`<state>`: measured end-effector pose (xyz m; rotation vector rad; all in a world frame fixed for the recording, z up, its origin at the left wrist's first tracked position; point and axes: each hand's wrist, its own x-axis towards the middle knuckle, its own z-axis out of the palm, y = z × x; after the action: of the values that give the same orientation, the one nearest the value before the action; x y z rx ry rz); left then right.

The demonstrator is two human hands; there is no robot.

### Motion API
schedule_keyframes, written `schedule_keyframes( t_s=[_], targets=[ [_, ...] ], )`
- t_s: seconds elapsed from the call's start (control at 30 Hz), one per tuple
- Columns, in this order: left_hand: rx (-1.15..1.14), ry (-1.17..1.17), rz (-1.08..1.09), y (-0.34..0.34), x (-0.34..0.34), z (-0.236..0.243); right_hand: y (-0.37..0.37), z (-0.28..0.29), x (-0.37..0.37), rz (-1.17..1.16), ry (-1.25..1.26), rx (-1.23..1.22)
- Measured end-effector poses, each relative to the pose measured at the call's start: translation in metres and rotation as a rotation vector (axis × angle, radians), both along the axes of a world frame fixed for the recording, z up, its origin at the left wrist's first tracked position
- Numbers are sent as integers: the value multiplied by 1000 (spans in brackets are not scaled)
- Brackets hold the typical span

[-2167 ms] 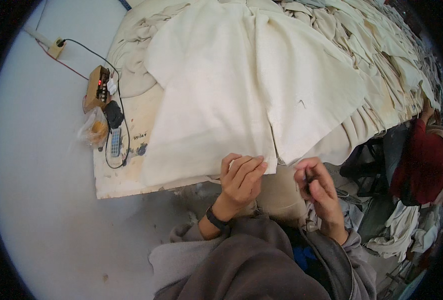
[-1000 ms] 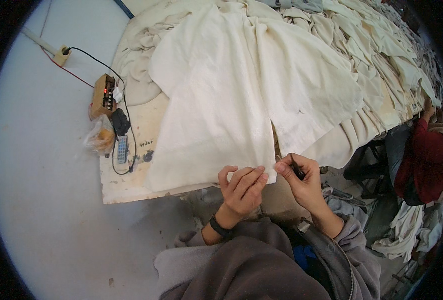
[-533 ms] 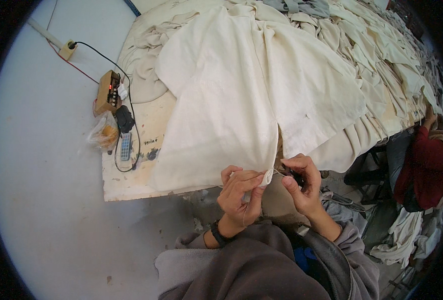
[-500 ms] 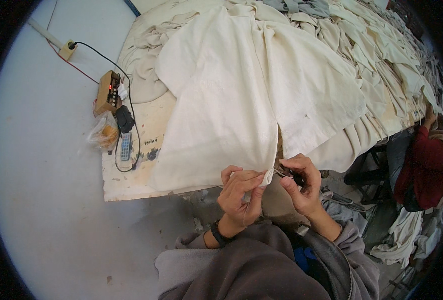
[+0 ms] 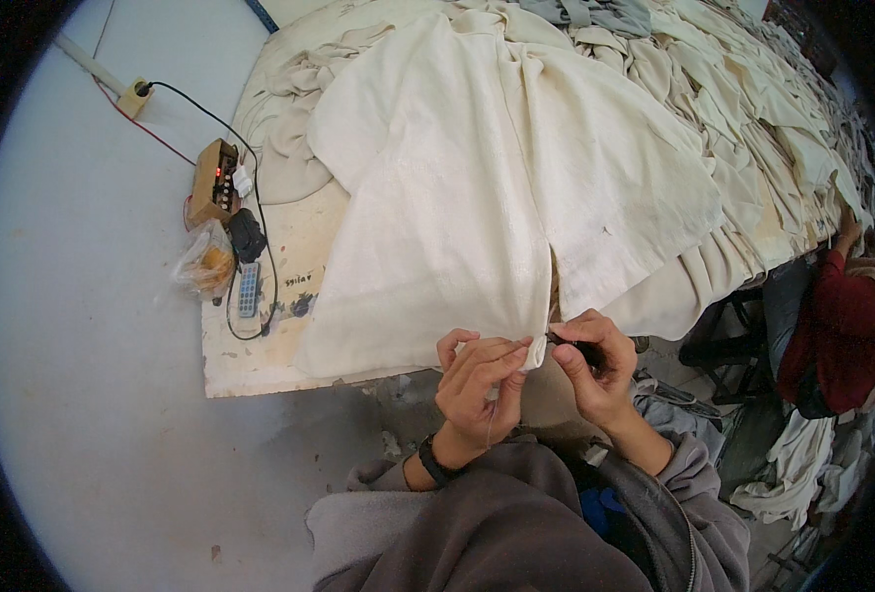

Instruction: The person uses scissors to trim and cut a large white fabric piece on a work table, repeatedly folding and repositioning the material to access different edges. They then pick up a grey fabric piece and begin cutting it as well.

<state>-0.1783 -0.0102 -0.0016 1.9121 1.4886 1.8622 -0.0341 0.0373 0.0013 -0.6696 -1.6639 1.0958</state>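
Cream trousers [image 5: 437,197] lie spread over the table, with the hem end of one leg at the near edge. My left hand [image 5: 482,385] is closed on that hem, pinching its folded edge between thumb and fingers. A thin light thread hangs by the left wrist. My right hand [image 5: 603,370] is closed around small dark thread snips [image 5: 585,350], mostly hidden by the fingers. Their tip is beside the hem; whether it touches the cloth I cannot tell.
At the table's left stand a brown box with a red light [image 5: 214,183], a remote control [image 5: 249,289], a plastic bag [image 5: 205,259] and a black cable. Pale garments [image 5: 753,99] heap at the right. A person in a red sleeve [image 5: 837,326] sits at far right.
The snips' metal blades, visible against the hem earlier, are now mostly out of sight as my right fingers close further. My left hand has turned the hem slightly to the right.
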Motion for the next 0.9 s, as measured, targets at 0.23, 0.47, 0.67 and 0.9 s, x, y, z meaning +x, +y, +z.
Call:
schedule_keyframes(
  t_s=[0.23, 0.47, 0.67, 0.9],
  targets=[
    [3, 176, 29, -2, 1, -2, 1, 7, -1, 110, 373, -420],
    [44, 422, 75, -3, 1, -8, 2, 6, 5, -52, 190, -407],
    [60, 435, 107, -3, 0, -9, 18, 1, 25, 212, 674, -311],
    [57, 363, 104, -2, 1, -8, -3, -17, 18, 6, 66, -290]
  ],
)
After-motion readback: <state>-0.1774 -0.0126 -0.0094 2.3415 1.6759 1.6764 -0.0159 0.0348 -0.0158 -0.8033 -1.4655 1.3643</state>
